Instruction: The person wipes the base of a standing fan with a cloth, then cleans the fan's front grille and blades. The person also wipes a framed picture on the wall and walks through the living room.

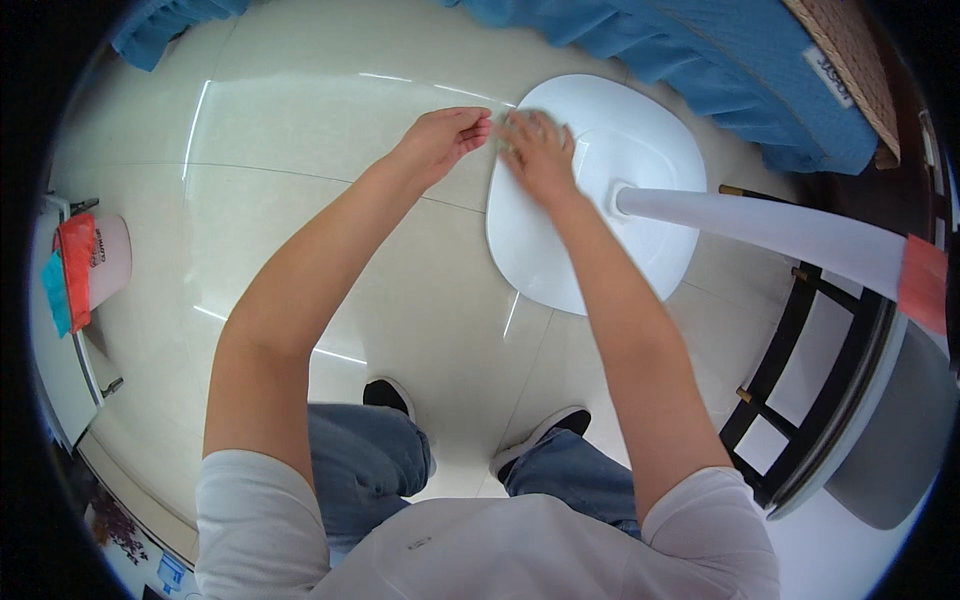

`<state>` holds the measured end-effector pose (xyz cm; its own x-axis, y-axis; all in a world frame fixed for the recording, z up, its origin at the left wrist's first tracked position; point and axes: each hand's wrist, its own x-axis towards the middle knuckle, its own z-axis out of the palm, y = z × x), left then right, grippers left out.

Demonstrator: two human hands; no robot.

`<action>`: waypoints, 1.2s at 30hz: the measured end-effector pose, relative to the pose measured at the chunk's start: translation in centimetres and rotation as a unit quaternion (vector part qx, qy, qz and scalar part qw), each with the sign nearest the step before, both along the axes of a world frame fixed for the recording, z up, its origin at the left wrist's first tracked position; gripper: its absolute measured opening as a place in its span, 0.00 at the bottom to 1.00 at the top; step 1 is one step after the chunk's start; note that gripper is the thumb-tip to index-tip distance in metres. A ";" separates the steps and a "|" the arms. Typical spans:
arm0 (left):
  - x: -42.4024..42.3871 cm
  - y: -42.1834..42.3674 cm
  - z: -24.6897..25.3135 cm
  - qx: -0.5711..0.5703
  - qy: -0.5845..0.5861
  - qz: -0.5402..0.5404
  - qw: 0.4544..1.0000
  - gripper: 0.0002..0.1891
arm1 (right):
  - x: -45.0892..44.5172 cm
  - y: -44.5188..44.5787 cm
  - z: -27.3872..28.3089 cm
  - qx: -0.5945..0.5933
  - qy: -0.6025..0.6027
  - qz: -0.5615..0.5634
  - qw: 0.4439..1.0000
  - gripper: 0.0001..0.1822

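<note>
My left hand hangs above the tiled floor with its fingers close together and loosely bent. I see nothing in it. Just to its right, my right hand is blurred, with its fingers spread. It appears over the left edge of a white rounded base, and no held object shows. Whether it touches the base cannot be told. A white pole rises from a collar on the base toward the right rim and ends there in a red section.
A bed with a blue ruffled skirt stands at the upper right. On the right is a black rack-like frame beside a grey rounded panel. A pink bin and red cloth or bag sit at the far left.
</note>
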<state>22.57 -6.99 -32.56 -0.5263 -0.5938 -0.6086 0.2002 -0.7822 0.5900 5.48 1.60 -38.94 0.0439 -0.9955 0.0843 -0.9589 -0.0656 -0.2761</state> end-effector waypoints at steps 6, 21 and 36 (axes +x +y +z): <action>-3.3 2.0 9.5 0.005 0.010 -0.052 0.999 0.11 | 1.7 11.9 3.8 0.082 -0.054 -0.056 0.994 0.26; -10.9 10.5 15.3 0.141 0.165 0.097 0.971 0.11 | -5.3 25.4 12.0 0.001 -0.495 -0.526 0.692 0.22; -8.2 10.0 17.7 0.131 0.152 0.156 0.967 0.11 | -4.4 10.0 26.1 -0.409 -0.393 -0.339 0.750 0.25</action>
<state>14.41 2.96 -14.87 -0.5255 -0.5984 -0.6048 0.5831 -0.7710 0.2560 1.12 11.59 -12.79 -0.8331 -0.3672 0.4137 -0.4098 -0.0926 -0.9074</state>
